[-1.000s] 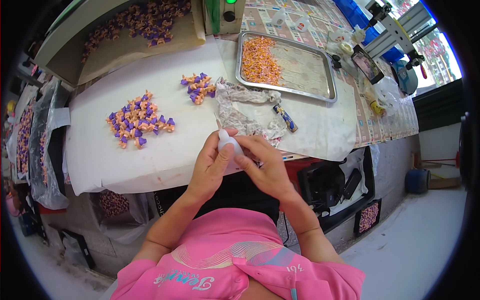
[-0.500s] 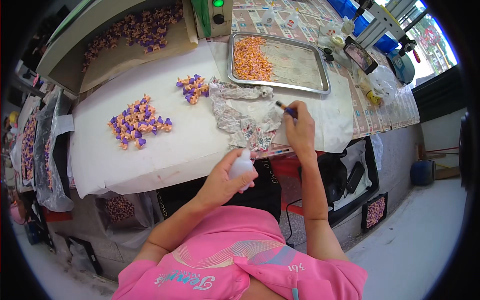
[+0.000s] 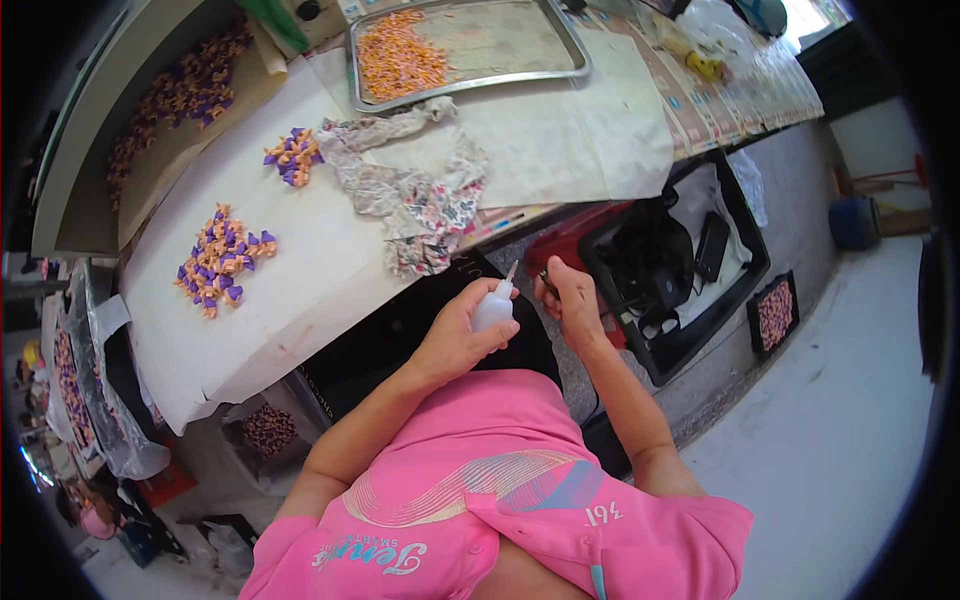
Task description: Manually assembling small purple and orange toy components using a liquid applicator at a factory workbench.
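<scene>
My left hand [image 3: 452, 335] is wrapped round a small white squeeze bottle [image 3: 492, 311], held upright with its thin brownish nozzle pointing up and slightly right. Just to the right, my right hand [image 3: 575, 303] is closed on a short dark pen-like tool [image 3: 549, 284], mostly hidden by the fingers. Both hands are apart, in front of the table's near edge and above my lap. Beyond them a crumpled floral cloth [image 3: 418, 205] lies at that edge. Small purple and peach plastic pieces form a larger pile [image 3: 222, 260] and a smaller pile [image 3: 293, 157] on white paper.
A metal tray [image 3: 480, 82] partly filled with small orange pieces stands at the back. More purple and peach pieces lie inside a grey-sided booth [image 3: 70, 200] at the left. Below the table on the right is a black crate [image 3: 690, 345] holding dark items.
My right hand has come down from above the cloth to beside the bottle, bringing the pen-like tool. The bottle's nozzle now shows clearly. The view has turned, shifting the table up and left.
</scene>
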Demonstrator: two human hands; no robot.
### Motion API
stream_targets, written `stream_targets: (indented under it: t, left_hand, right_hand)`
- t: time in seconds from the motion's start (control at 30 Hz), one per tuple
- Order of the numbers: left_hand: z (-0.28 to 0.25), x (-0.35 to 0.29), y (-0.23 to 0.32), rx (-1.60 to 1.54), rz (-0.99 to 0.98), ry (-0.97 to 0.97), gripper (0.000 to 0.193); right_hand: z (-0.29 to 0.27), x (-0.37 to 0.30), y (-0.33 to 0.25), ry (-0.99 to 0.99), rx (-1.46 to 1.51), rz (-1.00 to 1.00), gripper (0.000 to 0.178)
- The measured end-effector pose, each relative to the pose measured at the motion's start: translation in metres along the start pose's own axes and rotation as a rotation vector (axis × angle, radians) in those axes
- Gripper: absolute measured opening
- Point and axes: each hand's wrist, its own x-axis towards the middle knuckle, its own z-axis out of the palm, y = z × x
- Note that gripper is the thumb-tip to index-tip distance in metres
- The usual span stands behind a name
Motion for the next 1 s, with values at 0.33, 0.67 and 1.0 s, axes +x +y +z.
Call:
stream_targets:
  t: [0.33,0.67,1.0]
  left_hand:
    - [0.056,0.038,-0.018,0.087,-0.105,-0.003,0.035]
    - [0.075,0.064,-0.028,0.161,-0.095,-0.023,0.034]
    - [0.076,0.077,-0.034,0.192,-0.076,-0.027,0.033]
  right_hand:
    - [-0.048,0.008,0.024,0.117,0.048,-0.015,0.044]
    - [-0.073,0.015,0.036,0.147,0.088,0.060,0.044]
    - [-0.079,0.029,0.048,0.180,0.052,0.022,0.049]
